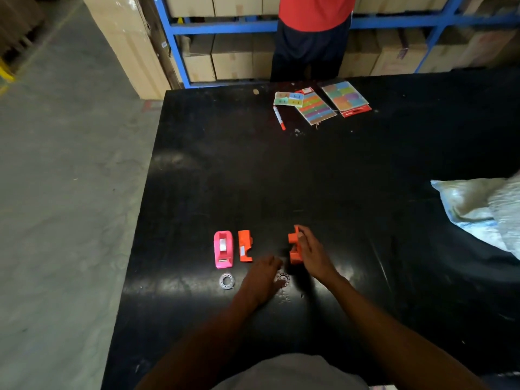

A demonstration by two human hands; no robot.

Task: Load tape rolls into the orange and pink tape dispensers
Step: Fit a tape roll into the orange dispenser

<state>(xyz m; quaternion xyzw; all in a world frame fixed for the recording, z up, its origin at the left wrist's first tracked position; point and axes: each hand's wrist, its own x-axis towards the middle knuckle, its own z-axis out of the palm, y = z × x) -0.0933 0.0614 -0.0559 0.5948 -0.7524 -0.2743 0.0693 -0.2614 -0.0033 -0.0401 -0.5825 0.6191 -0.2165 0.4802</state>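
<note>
The right hand (309, 250) is closed around a small orange plastic tape dispenser (294, 246), tipping it on its side near the front middle of the black table (337, 170); the fingers wrap its far edge. The left hand (263, 278) lies flat with fingers loosely spread, gripping nothing, its fingertips just beside a clear tape roll (282, 278) that rests on the table and is partly hidden by that hand.

As for progress, the pink plastic tape dispenser (223, 249) stands to the left with something white in its well, probably a roll already seated, though the view is too coarse to be sure. Beside it lies a second orange plastic dispenser piece (245, 246), on its side and seemingly empty. A second clear tape roll (226, 280) sits loose just in front of the pink one. So the pink unit looks done, and the orange ones appear still to be loaded.

Counted: one pink dispenser, two orange pieces, two loose rolls. At the far edge lie three packs of coloured sticky labels (344, 98) and one red-capped white marker pen (279, 117); a pale crumpled plastic sack (475, 206) sits at the right.
</note>
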